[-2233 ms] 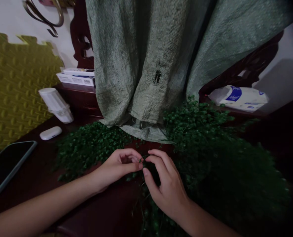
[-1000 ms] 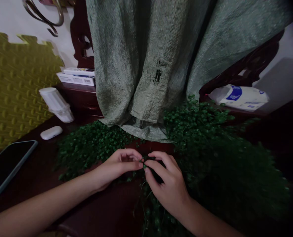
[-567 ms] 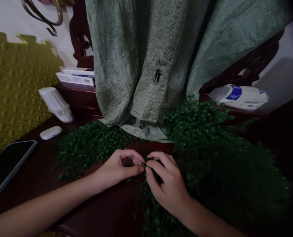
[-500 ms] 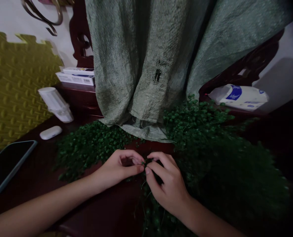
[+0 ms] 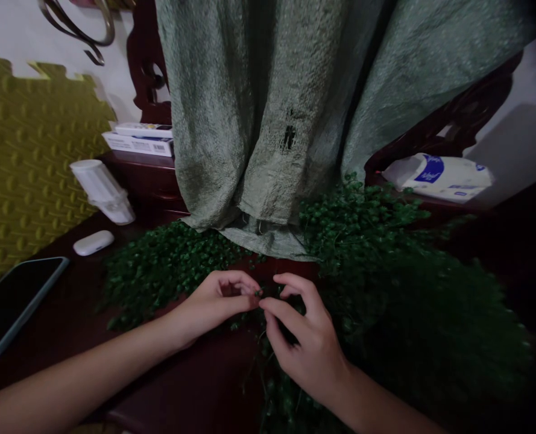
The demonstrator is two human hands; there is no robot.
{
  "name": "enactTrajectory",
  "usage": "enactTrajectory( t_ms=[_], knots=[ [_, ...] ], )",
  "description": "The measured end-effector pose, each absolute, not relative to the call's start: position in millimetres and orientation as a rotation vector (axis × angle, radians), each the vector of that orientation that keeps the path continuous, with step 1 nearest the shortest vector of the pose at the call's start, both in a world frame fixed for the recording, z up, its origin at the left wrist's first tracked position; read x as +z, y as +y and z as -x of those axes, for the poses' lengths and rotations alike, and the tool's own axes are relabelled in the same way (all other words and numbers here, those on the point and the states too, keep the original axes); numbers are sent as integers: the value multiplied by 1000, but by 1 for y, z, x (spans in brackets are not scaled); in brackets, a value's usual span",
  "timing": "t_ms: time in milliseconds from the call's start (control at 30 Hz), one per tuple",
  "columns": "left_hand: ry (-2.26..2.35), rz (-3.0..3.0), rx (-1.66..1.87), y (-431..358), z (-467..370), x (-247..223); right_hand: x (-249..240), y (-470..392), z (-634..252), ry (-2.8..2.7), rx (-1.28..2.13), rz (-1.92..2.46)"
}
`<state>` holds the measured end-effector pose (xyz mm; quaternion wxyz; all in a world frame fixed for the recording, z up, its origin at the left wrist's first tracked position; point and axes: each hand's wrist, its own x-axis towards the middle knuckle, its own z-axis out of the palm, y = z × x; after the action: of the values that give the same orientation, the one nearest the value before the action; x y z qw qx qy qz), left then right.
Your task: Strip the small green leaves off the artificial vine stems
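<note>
My left hand [image 5: 220, 303] pinches a small green sprig [image 5: 258, 293] between thumb and fingertips, at the middle of the dark red table [image 5: 195, 386]. Close against it on the right, my right hand [image 5: 301, 325] has its fingers curved and apart, one fingertip at the left thumb; nothing can be made out in it. Beyond my left hand lies a pile of small green pieces [image 5: 172, 265]. A larger heap of green stems [image 5: 412, 301] spreads beside and under my right hand.
A grey-green woven sack [image 5: 286, 120] hangs down behind the piles. To the left are a phone [image 5: 14, 301], a white case [image 5: 93, 243], a white container [image 5: 102, 190] and flat boxes [image 5: 138, 141]. A tissue pack [image 5: 448, 177] lies at the right.
The right hand's fingers have spread, and its upper finger has moved away from my left hand. The left hand has shifted slightly left with the sprig.
</note>
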<state>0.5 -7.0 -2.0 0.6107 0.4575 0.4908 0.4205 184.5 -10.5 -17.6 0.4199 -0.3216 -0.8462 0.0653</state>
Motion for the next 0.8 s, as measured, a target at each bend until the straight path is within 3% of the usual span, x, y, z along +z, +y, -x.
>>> enactTrajectory(
  t_ms=[800],
  knots=[
    [1123,-1019,946,-9,-1,1,-14,-9,-183,-2155,266,890]
  ],
)
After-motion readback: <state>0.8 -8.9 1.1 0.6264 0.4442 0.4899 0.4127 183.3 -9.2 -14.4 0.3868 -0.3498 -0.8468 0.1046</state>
